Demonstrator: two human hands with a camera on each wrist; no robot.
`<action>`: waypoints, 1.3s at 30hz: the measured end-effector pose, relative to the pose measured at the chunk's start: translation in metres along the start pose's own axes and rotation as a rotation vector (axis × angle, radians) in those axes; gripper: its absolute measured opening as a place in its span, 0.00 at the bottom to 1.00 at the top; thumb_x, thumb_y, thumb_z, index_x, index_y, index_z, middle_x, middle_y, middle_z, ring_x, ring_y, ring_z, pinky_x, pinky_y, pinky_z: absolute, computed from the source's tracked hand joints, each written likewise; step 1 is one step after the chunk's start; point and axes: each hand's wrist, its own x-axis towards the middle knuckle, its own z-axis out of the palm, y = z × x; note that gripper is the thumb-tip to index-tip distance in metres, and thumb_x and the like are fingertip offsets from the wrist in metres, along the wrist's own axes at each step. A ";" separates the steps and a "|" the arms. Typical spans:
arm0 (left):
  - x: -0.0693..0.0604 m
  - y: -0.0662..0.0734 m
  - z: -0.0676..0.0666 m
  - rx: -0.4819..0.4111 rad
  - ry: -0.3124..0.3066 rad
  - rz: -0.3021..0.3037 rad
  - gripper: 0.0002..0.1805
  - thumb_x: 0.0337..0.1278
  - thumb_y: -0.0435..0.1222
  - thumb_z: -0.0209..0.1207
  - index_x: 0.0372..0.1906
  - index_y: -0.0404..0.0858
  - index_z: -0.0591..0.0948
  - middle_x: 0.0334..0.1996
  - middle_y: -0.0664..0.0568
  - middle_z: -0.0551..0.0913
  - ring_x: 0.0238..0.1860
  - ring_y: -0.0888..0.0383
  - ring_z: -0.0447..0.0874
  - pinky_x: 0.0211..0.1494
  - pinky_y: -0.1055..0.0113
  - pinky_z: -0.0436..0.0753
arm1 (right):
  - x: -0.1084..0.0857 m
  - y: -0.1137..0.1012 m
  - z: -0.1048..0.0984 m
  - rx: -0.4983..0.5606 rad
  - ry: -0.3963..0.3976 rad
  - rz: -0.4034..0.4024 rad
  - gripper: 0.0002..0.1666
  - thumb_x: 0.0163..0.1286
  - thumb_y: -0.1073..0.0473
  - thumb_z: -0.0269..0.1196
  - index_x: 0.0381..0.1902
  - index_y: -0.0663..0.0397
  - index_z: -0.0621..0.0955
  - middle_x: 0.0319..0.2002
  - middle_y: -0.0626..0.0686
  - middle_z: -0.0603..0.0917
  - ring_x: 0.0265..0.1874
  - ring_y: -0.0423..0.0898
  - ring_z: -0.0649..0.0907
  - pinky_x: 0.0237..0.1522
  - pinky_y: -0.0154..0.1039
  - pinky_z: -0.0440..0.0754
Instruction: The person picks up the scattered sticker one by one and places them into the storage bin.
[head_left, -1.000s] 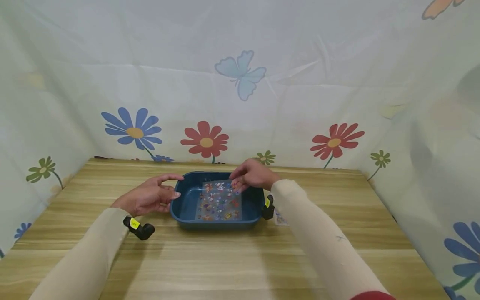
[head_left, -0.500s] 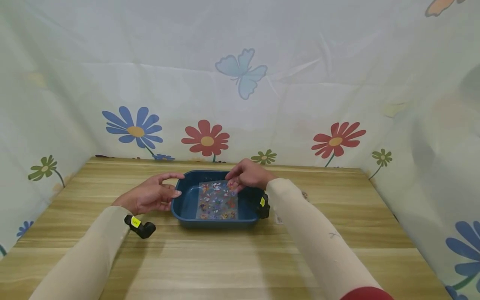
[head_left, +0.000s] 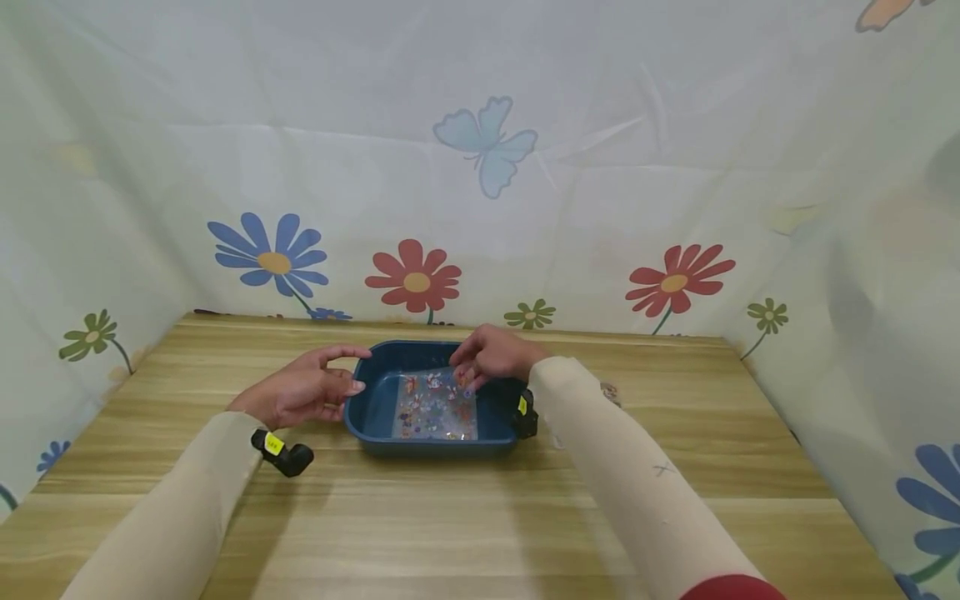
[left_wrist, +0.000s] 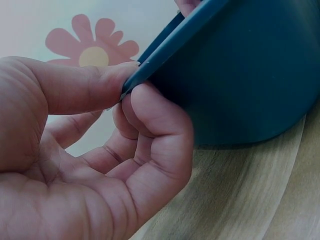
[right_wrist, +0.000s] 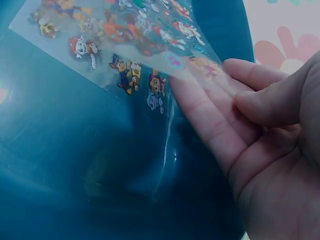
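A blue tray stands on the table, and my left hand pinches its left rim. The left wrist view shows thumb and curled fingers of my left hand on either side of the tray's rim. A clear sheet with colourful cartoon stickers lies in the tray. My right hand reaches over the tray's back right part. In the right wrist view my right hand pinches a corner of the sticker sheet between thumb and fingers, with that end lifted off the tray bottom.
Right of the tray, partly behind my right sleeve, lies a small patterned item; a pale edge of something shows beside the tray. A flowered cloth hangs behind the wooden table.
My right hand has moved slightly left with the corner of the sheet, and the sheet has shifted a little left in the tray. My left hand has kept its grip on the rim.
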 end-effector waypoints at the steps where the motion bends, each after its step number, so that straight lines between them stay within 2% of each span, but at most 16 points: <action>1: 0.000 0.000 0.000 -0.001 -0.003 0.002 0.39 0.71 0.33 0.63 0.80 0.45 0.58 0.33 0.52 0.78 0.29 0.57 0.79 0.41 0.63 0.86 | 0.000 0.000 0.000 -0.007 -0.005 0.002 0.23 0.69 0.78 0.59 0.62 0.75 0.79 0.48 0.66 0.90 0.36 0.45 0.90 0.44 0.42 0.91; 9: -0.002 0.000 0.001 -0.012 0.006 -0.002 0.39 0.71 0.33 0.63 0.80 0.44 0.58 0.35 0.51 0.79 0.28 0.58 0.80 0.41 0.63 0.87 | 0.003 -0.001 0.001 -0.067 -0.020 0.016 0.23 0.69 0.77 0.62 0.62 0.73 0.80 0.49 0.66 0.90 0.39 0.47 0.91 0.46 0.42 0.90; 17: 0.000 -0.001 0.001 -0.009 0.012 -0.010 0.38 0.72 0.32 0.61 0.80 0.45 0.58 0.34 0.52 0.78 0.28 0.57 0.79 0.41 0.62 0.87 | 0.002 -0.001 -0.003 -0.204 -0.008 -0.004 0.22 0.69 0.73 0.62 0.60 0.67 0.83 0.55 0.63 0.88 0.47 0.50 0.88 0.51 0.41 0.89; 23: 0.000 -0.001 0.000 0.007 0.011 0.000 0.39 0.71 0.33 0.63 0.80 0.45 0.58 0.32 0.53 0.76 0.28 0.58 0.78 0.40 0.62 0.87 | 0.001 0.000 -0.005 -0.264 -0.009 -0.007 0.21 0.71 0.70 0.61 0.61 0.65 0.84 0.57 0.61 0.88 0.53 0.52 0.88 0.55 0.43 0.88; 31: 0.001 0.000 0.000 0.024 0.006 0.000 0.39 0.71 0.33 0.63 0.80 0.46 0.58 0.32 0.53 0.76 0.30 0.56 0.78 0.41 0.62 0.86 | -0.004 -0.003 -0.008 -0.347 -0.016 -0.047 0.21 0.71 0.70 0.59 0.61 0.66 0.84 0.56 0.61 0.88 0.53 0.52 0.88 0.57 0.43 0.87; 34: 0.001 0.000 -0.001 0.021 0.011 -0.007 0.39 0.71 0.33 0.62 0.80 0.46 0.57 0.33 0.52 0.77 0.31 0.56 0.79 0.41 0.62 0.87 | -0.006 -0.003 -0.009 -0.338 -0.019 -0.062 0.22 0.71 0.71 0.58 0.61 0.67 0.83 0.57 0.62 0.88 0.54 0.53 0.88 0.56 0.43 0.88; 39: 0.002 0.000 -0.001 0.014 0.018 -0.014 0.39 0.72 0.33 0.62 0.81 0.45 0.57 0.34 0.52 0.77 0.30 0.56 0.79 0.42 0.62 0.87 | -0.008 -0.003 -0.010 -0.296 0.005 -0.041 0.21 0.71 0.70 0.62 0.60 0.67 0.84 0.56 0.62 0.88 0.54 0.52 0.89 0.55 0.42 0.88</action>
